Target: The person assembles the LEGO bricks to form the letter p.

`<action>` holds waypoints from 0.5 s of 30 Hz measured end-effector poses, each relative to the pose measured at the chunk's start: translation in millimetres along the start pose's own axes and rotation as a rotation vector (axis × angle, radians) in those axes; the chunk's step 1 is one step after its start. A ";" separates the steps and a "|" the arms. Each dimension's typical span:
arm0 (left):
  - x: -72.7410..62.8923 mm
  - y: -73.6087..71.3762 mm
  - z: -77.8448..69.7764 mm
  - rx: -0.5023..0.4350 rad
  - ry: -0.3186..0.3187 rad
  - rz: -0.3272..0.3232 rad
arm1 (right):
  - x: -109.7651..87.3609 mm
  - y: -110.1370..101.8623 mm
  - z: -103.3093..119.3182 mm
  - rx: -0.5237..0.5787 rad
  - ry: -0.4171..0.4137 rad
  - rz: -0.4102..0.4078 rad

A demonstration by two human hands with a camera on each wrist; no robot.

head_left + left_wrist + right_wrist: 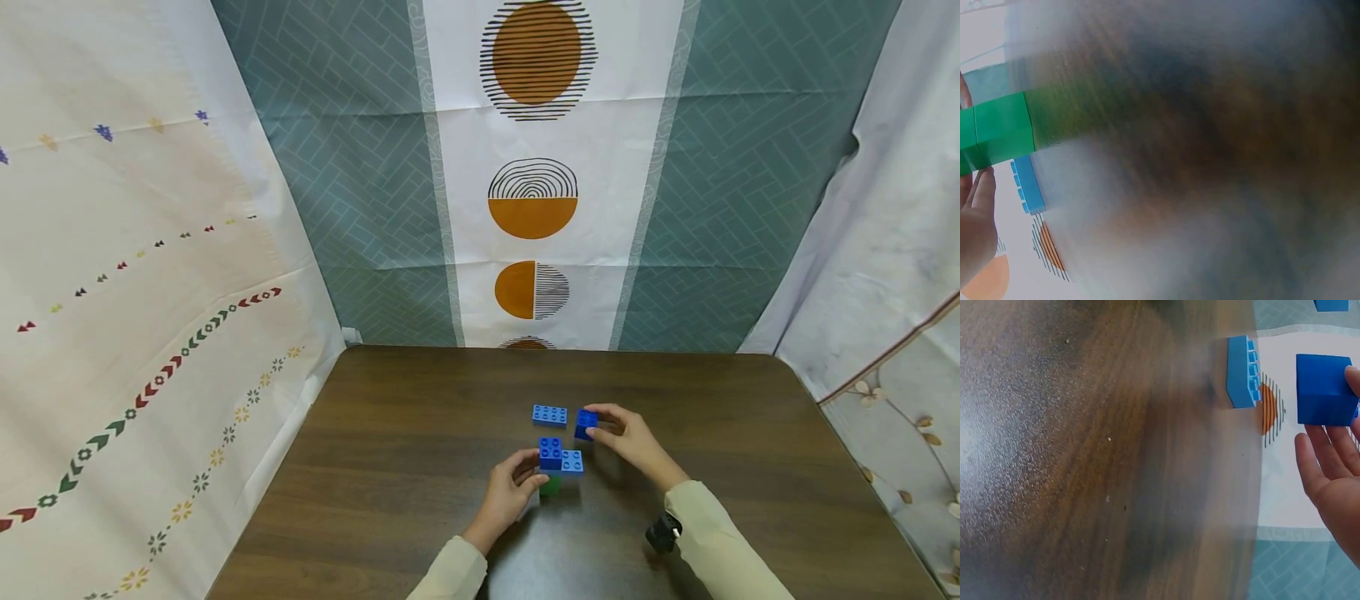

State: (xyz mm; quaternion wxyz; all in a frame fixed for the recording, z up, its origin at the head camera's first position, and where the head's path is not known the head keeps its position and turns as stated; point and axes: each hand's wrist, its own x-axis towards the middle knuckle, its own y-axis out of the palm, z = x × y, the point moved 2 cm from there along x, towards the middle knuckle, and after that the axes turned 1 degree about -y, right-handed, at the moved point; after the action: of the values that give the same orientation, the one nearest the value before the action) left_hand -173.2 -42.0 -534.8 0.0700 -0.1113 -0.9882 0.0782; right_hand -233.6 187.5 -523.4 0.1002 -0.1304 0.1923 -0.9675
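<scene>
My left hand (504, 493) holds a small stack of toy building bricks by its left side. Green bricks (1004, 128) form the lower part, a light blue brick (573, 462) lies above them, and a dark blue brick (551, 452) sits on top at the left. To the right of the stack, my right hand (628, 442) pinches a separate dark blue brick (1324, 390) between thumb and fingers, apart from the stack. Another light blue brick (550, 416) lies on the table behind the stack, left of the pinched brick.
All of this is over a dark brown wooden table (420, 417). A patterned cloth (352, 167) hangs at its far edge, with pale curtains (150, 250) on the left and right. A black wrist device (663, 532) is worn at my right sleeve.
</scene>
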 end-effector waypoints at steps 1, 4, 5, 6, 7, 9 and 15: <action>0.0 0.0 0.1 -0.001 0.001 0.001 | 0.3 -0.4 -4.4 -0.001 0.001 0.001; -0.2 -0.2 0.4 0.003 0.006 0.002 | 1.0 -2.5 -13.4 -0.010 -0.004 -0.002; -0.2 -0.2 0.5 0.001 0.004 0.002 | 1.0 -3.5 -13.8 -0.011 -0.006 -0.004; -0.2 -0.3 0.6 0.004 0.005 0.003 | 0.9 -4.6 -13.9 -0.011 -0.013 -0.004; -0.3 -0.3 0.4 0.006 0.006 0.003 | 0.8 -5.3 -12.9 -0.004 -0.016 -0.008; -0.5 -0.4 -0.1 0.011 0.010 0.002 | 0.4 -6.4 -8.8 -0.014 -0.024 -0.011; -0.7 -0.4 -1.0 0.009 0.007 0.001 | -4.4 -9.5 23.3 -0.006 -0.019 0.008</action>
State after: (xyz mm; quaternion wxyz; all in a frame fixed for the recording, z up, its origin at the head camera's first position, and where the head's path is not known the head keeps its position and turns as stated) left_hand -172.5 -42.4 -533.8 0.0741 -0.1117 -0.9876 0.0820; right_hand -224.0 189.1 -499.8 0.1054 -0.1391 0.1949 -0.9652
